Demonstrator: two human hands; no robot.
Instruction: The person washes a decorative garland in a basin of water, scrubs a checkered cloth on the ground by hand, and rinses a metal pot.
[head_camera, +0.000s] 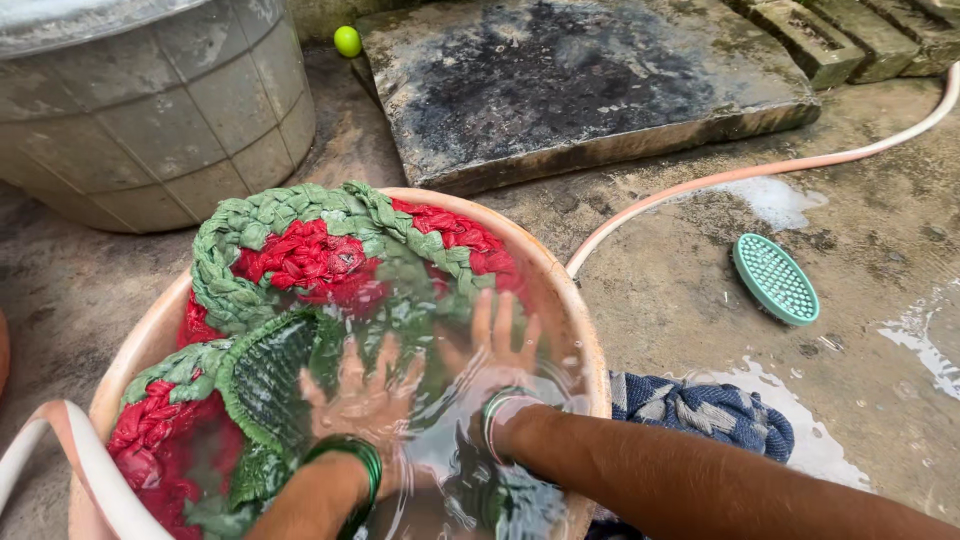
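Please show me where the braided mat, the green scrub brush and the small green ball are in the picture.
braided mat (300, 255): head view, on a red braid above the water.
green scrub brush (775, 278): head view, middle of its bristle face.
small green ball (347, 41): head view, centre of the ball.

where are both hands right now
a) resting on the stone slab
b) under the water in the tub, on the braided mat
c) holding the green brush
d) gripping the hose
b: the left hand and right hand lie spread under the water in the tub, pressing on the red and green mat; the brush and hose lie untouched on the ground.
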